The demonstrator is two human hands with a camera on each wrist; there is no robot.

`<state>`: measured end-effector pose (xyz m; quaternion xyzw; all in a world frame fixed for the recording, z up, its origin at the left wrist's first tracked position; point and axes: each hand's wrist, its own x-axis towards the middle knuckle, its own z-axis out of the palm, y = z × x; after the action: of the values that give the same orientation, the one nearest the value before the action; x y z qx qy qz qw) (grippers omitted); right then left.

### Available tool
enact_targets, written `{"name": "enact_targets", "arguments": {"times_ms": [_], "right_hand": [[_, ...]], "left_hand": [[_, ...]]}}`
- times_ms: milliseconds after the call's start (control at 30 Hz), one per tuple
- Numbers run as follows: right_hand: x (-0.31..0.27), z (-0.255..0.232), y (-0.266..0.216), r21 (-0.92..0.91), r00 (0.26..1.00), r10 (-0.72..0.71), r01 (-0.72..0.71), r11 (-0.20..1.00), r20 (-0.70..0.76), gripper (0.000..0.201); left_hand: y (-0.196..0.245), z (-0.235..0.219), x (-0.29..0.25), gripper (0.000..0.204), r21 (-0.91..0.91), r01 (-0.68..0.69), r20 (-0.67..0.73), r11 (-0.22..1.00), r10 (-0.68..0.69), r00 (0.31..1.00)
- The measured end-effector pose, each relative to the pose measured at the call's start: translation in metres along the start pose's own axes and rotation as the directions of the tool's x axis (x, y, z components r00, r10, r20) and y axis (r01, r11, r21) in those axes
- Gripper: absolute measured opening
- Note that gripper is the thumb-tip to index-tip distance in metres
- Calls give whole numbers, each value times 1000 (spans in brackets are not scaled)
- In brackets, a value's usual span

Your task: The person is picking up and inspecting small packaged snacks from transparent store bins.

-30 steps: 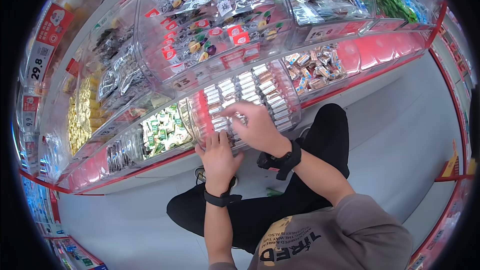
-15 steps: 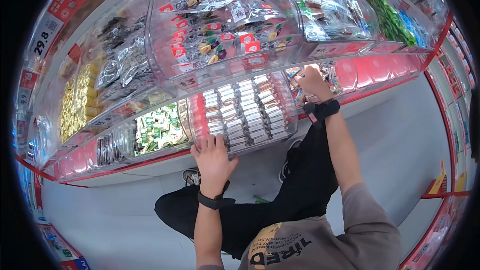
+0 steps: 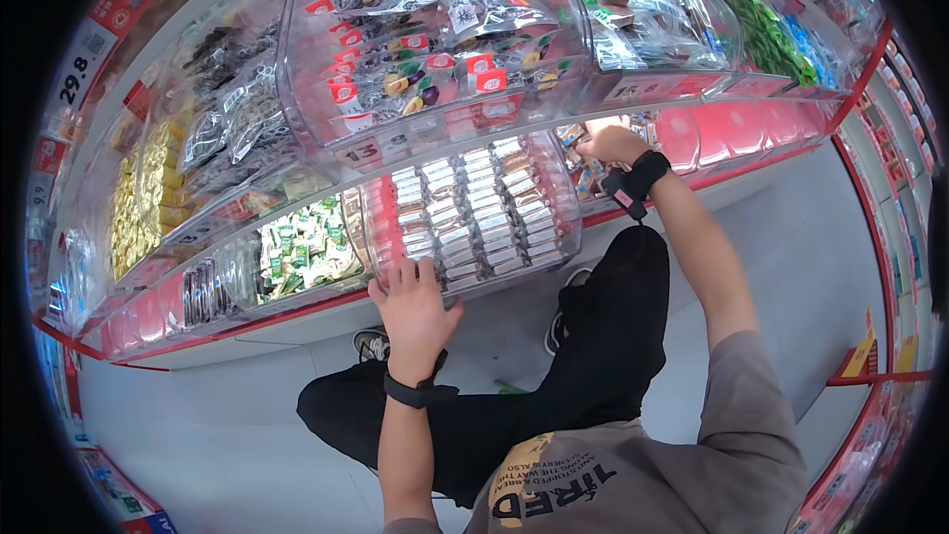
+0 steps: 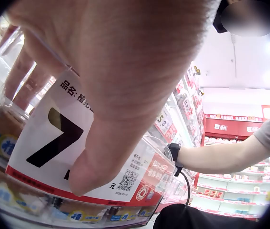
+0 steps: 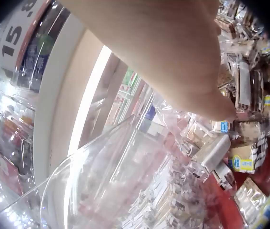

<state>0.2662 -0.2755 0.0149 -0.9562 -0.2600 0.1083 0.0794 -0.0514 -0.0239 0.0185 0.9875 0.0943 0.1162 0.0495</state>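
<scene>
In the head view, my left hand (image 3: 415,316) grips the front wall of a clear bin (image 3: 514,280) filled with rows of silver-wrapped bars (image 3: 465,208). The left wrist view has its thumb pressed on a white price tag (image 4: 49,143), fingers over the wall. My right hand (image 3: 615,143) reaches into the neighbouring bin to the right, among loose wrapped snacks (image 3: 589,178). In the right wrist view, its thumb lies against small clear-wrapped pieces (image 5: 244,129); the other fingers are hidden, so whether it pinches one cannot be told.
Above hangs a shelf of clear bins with bagged dried fruit (image 3: 395,79) and green packets (image 3: 766,35). Left of the bars lie green-and-white sweets (image 3: 306,247). A clear divider (image 5: 101,157) stands beside the right hand. Black-trousered legs (image 3: 593,356) are below.
My right hand has moved right, from above the silver-wrapped bars into the loose snacks. My left hand stays on the bin's front edge. The head view has shifted slightly.
</scene>
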Motion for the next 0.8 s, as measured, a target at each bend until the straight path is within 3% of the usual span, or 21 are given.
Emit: {"name": "enact_targets", "arguments": {"times_ms": [100,167,233,367,467,567,667,767,800], "right_hand": [[11,-12,-6,-19,989,59,-57,998,139,57],[30,0,4,-63,987,3,8,998,163,62],[14,-13,-10,-61,985,-63,74,995,159,64],[18,-17,-15,-61,975,123,-113,992,183,51],[18,-17,-8,-232,988,27,9,973,150,49],[17,-6,11,-149,999,-52,51,988,-1,48],[-8,-12,0,-16,986,-101,100,995,-135,40],[-48,-26,-25,313,985,-79,124,942,-154,39],[-50,-17,-16,272,930,-210,295,916,-303,32]], "left_hand": [[-2,3,-1,54,6,-11,-26,1000,11,1000],[-2,4,-1,53,-4,-12,-35,1000,12,999],[-2,4,-1,52,-1,-14,-44,1000,14,999],[-2,7,-1,51,6,-9,-51,1000,9,999],[-3,7,-2,52,-14,-8,-49,1000,7,999],[-3,8,-2,52,-22,-16,-71,1000,15,997],[-3,7,-2,53,-21,-1,-50,1000,0,999],[-3,7,-2,53,-28,5,-43,1000,-6,999],[-3,7,-2,53,-32,0,-53,999,-2,999]]}}
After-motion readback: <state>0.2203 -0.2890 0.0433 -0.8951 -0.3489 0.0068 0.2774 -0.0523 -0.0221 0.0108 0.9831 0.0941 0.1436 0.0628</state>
